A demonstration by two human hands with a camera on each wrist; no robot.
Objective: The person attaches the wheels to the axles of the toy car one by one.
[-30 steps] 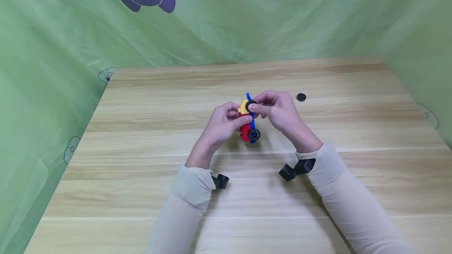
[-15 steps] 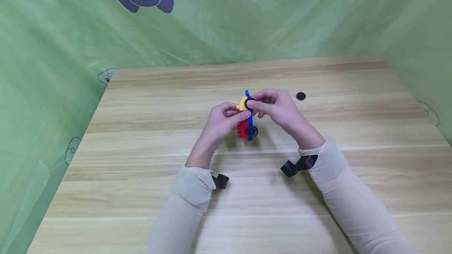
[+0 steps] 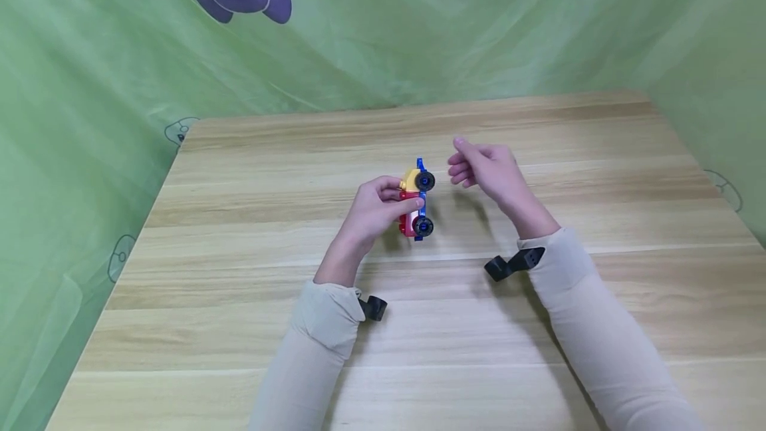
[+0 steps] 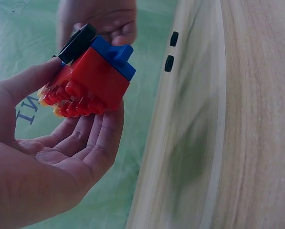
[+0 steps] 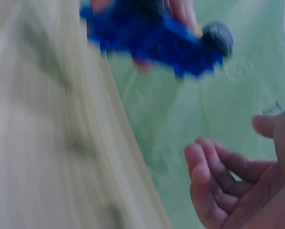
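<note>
My left hand (image 3: 374, 208) holds a toy car of building blocks above the table, thumb on its near side. The car has a red block (image 4: 97, 78) with studs, a yellow block (image 3: 411, 180) and a blue base (image 5: 152, 40). Two black wheels, the upper wheel (image 3: 425, 181) and the lower wheel (image 3: 422, 226), sit on the side facing my right hand. To the right of the car, apart from it, my right hand (image 3: 487, 168) holds nothing, its fingers loosely bent and thumb raised. In the right wrist view the car is blurred and cut off.
Two small black pieces, one piece (image 4: 174, 38) beyond another piece (image 4: 169, 63), lie on the wooden table (image 3: 239, 324) in the left wrist view. Green printed cloth (image 3: 359, 45) hangs behind and beside the table. Each wrist carries a black camera mount (image 3: 374, 308).
My right hand has let go of the upper wheel and moved right, away from the car. It now covers the spot where a black disc showed. The left hand has tilted the car slightly.
</note>
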